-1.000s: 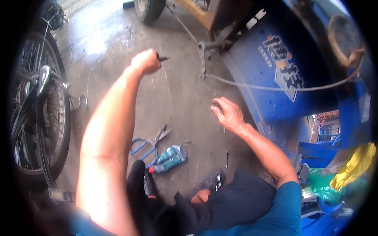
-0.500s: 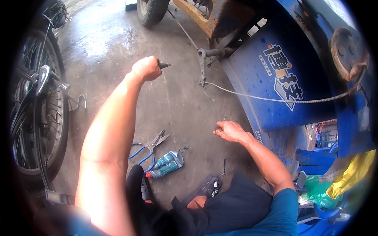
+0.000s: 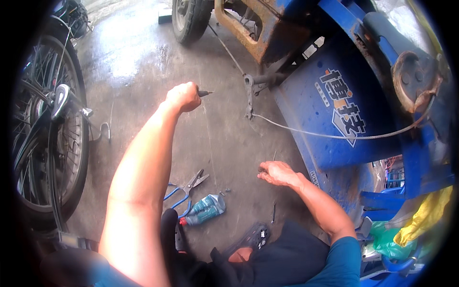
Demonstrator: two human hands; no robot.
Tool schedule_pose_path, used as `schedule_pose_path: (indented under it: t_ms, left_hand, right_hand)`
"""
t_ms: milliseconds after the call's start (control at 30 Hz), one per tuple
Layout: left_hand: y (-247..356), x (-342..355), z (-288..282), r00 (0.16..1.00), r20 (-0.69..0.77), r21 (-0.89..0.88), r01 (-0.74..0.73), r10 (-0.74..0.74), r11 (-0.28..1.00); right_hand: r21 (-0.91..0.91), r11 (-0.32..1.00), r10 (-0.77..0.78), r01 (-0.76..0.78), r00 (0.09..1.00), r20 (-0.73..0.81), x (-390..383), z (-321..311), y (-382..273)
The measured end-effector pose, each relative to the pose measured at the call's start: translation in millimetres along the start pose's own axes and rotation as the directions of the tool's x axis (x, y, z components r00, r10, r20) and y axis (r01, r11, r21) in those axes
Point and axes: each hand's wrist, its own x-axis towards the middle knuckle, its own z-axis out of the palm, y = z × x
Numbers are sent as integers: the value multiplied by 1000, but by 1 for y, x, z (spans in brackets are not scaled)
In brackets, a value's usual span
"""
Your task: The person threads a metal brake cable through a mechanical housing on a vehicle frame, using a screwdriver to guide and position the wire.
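Note:
My left hand point(image 3: 184, 98) is closed around a dark, pointed tool point(image 3: 207, 93), left of the grey metal lever point(image 3: 249, 91) with a cable point(image 3: 306, 131) attached. My right hand point(image 3: 272, 173), lower right, has its fingers pinched on a thin metal wire point(image 3: 274, 155), whose full length I cannot make out. Below my hands on the concrete floor point(image 3: 224, 143) lie blue-handled shears point(image 3: 189, 186), a teal bottle with a red cap point(image 3: 205, 208), small metal pieces point(image 3: 224, 191) and a spanner point(image 3: 273, 213).
A bicycle point(image 3: 55, 134) stands close at left. A blue vehicle point(image 3: 325, 143) with a rusty frame point(image 3: 258, 43) and a wheel point(image 3: 186, 19) fills the top and right. Yellow point(image 3: 425, 213) and green plastic bags point(image 3: 392, 239) lie at lower right.
The view has tilted, so the scene sits lower in the picture. My right hand has turned and lowered, fingers drawn closer together. My left hand still grips the tool.

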Motion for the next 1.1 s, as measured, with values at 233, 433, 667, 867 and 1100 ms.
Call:
schedule_pose_path:
  t_ms: [233, 433, 667, 867, 1100]
  left_hand:
    - [2, 2, 4, 1000, -16, 20, -8, 9, 1000]
    - [6, -5, -3, 1000, -18, 22, -6, 6, 1000]
    - [11, -9, -4, 999, 39, 14, 24, -25, 1000]
    - [9, -7, -7, 1000, 21, 25, -6, 6, 1000]
    - [3, -8, -11, 999, 26, -6, 47, -47, 999]
  right_hand:
    - [22, 1000, -15, 16, 999, -52, -5, -5, -4]
    - [33, 999, -33, 36, 996, -87, -9, -17, -20]
    - [71, 996, -40, 58, 972, -233, -12, -30, -31]
    - [42, 999, 21, -5, 919, -394, -6, -34, -31]
    - [138, 988, 127, -64, 850, -511, 4, -43, -30]
